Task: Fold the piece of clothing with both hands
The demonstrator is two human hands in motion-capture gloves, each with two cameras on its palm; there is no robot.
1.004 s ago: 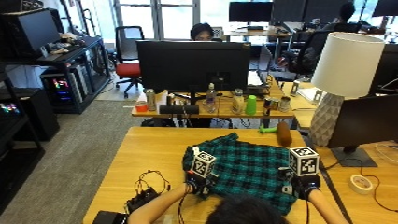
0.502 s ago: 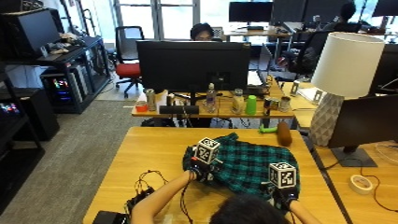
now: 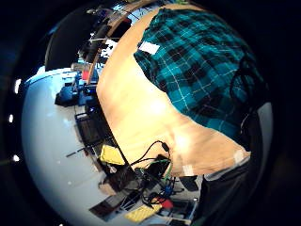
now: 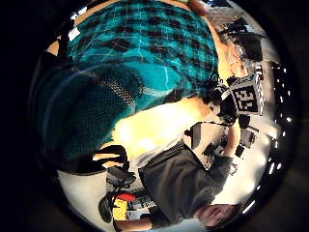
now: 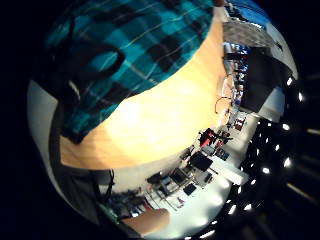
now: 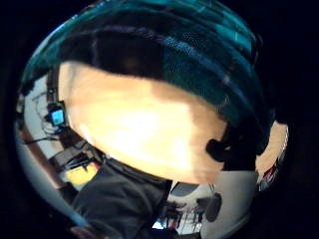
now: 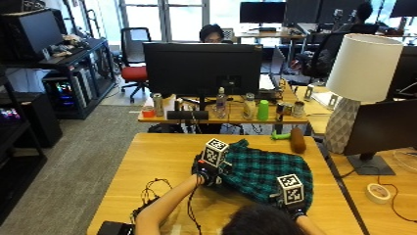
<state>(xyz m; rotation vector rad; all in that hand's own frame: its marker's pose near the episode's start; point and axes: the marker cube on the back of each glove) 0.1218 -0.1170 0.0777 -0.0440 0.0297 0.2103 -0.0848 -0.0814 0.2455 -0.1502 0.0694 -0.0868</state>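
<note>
From the outside view, a green plaid shirt (image 7: 270,171) lies at lower centre on the wooden table (image 7: 156,156); the left hand (image 7: 207,172) pinches its left edge, lifted, and the right hand (image 7: 290,200) pinches the near right corner. In the left thumb side palm view, cloth (image 4: 91,111) bunches close by the palm.

overhead rear view, four close palm views
</note>
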